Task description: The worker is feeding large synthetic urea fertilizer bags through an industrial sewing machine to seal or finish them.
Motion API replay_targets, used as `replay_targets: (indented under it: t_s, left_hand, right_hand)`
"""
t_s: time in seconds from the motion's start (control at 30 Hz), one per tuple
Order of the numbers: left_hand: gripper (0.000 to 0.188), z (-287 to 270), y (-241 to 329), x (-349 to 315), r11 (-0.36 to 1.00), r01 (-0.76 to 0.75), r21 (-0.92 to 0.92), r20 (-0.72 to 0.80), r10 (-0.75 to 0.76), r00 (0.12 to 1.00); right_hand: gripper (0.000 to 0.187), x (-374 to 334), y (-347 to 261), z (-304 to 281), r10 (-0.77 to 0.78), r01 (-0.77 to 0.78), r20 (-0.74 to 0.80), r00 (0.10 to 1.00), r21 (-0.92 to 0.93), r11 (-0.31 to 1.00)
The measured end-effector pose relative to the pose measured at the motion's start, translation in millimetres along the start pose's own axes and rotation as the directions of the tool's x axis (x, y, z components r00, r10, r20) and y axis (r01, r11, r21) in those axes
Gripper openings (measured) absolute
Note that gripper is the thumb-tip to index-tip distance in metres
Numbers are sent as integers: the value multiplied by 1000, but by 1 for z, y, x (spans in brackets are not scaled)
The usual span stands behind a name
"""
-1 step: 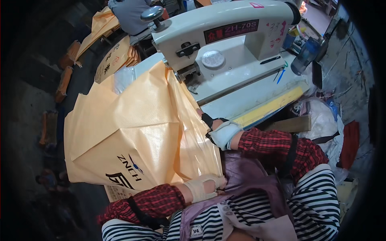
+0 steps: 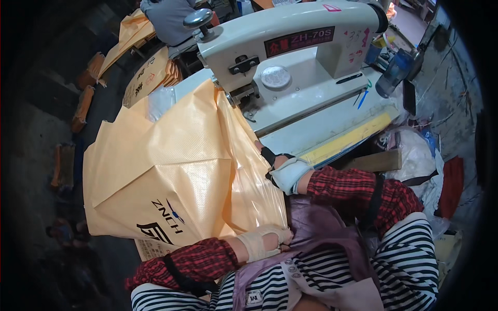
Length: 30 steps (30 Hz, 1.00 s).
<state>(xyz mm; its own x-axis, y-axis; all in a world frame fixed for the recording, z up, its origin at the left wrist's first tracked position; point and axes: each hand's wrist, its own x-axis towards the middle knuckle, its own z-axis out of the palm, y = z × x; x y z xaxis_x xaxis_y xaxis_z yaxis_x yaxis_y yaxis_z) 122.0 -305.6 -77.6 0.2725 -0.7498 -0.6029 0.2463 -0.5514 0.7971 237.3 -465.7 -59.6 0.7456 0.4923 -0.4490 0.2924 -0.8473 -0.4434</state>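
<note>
A large peach-coloured woven plastic bag with dark print and a glossy side fold spreads across the left and middle. Its upper corner lies under the head of a white industrial sewing machine. My left hand, with a beige wrap, closes on the bag's near corner close to my lap; its fingertips are partly hidden. Farther up the same edge, my right hand, in a black and pale-blue wrap, pinches the bag's right side beside the machine bed. Some of its fingers are hidden.
Folded printed bags are stacked behind on the left, near a seated person in grey. A blue bottle, a phone and a pen lie to the right. A wooden board juts out below the table edge.
</note>
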Motion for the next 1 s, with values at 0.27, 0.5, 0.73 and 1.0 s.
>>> replay_targets:
  t_s: [0.27,0.5,0.73,1.0]
  left_hand:
    - [14,-27,42,-63,420,80,904,-52,-78,996]
    - [15,-57,129,-58,119,-133,984,88,326,941]
    - [13,-38,78,-10,292,-252,923,151,328,932]
    - [11,-35,59,-5,421,-232,877,84,341,936]
  right_hand:
    - [60,27,4,46,104,-74,-132,986,218,973]
    - [38,81,-2,-6,216,-175,-170,962,224,959]
    - [78,-17,40,46,-109,203,-227,968,445,872]
    - [65,-124,106,-13,163,-79,-179,970,405,911]
